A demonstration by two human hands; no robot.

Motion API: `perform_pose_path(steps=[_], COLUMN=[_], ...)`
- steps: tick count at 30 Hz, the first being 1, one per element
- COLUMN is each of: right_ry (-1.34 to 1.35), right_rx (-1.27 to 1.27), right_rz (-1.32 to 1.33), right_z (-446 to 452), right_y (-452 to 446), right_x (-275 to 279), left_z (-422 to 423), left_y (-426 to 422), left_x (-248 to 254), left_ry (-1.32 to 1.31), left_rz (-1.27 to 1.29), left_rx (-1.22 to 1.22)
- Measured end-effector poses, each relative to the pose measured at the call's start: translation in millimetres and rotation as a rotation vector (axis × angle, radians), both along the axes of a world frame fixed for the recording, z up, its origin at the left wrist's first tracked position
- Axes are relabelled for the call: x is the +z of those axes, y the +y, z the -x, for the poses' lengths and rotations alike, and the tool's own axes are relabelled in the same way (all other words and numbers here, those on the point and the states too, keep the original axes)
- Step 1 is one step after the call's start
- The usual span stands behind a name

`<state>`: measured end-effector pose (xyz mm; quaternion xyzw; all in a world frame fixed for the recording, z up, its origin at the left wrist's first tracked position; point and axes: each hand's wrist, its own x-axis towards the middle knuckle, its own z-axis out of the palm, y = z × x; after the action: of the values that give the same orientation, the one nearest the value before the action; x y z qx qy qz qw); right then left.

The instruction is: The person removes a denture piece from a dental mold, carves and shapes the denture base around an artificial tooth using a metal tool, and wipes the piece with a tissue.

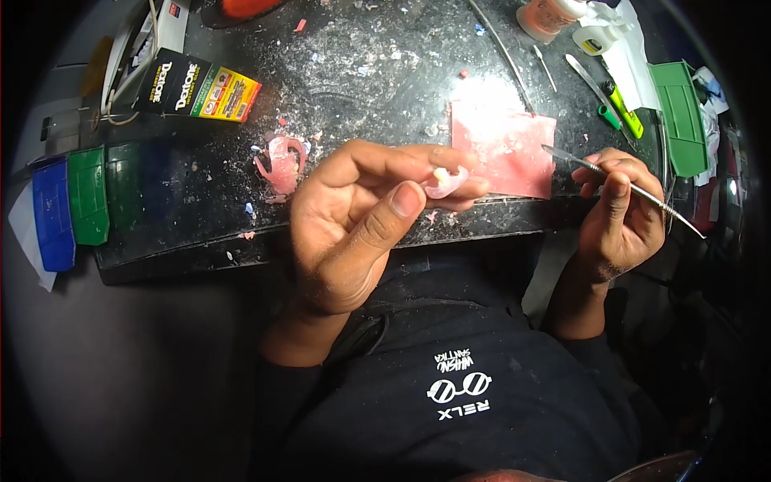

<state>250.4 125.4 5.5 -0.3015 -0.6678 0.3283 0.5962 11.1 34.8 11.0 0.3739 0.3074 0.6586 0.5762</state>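
My left hand (361, 213) holds a small pink piece with a whitish tooth-like part (446, 183) at its fingertips, above the table's front edge. In my right hand (622, 209), a thin metal tool (596, 168) is pinched between thumb and fingers. Its flat blade end points left over a pink sheet (506, 157), and its hooked end points down to the right. The tool and the small piece are apart. Left of my left hand, a curved pink piece (282, 165) lies among scraps on the table.
The dark table (337, 104) carries white dust and scraps. A Dextone box (197, 87) stands at the left, near blue (55, 213) and green (88, 197) bins. At the right are a jar (548, 18), a knife (588, 78), a green cutter (625, 111) and another green bin (679, 116).
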Motion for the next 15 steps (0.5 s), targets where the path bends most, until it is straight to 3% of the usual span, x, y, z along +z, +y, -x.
perform_pose_path(steps=[11,15], right_ry=[-0.007,0.03], right_rx=[0.005,0.044], right_rz=[-0.014,0.006], right_z=[2.5,7.0], right_y=[-1.6,-6.4], right_x=[0.9,6.4], left_z=[-0.7,-2.2], left_y=[-0.6,-1.3], left_x=[1.0,2.2], left_ry=[-0.086,0.045], left_rz=[0.052,0.037], left_rx=[0.017,0.055])
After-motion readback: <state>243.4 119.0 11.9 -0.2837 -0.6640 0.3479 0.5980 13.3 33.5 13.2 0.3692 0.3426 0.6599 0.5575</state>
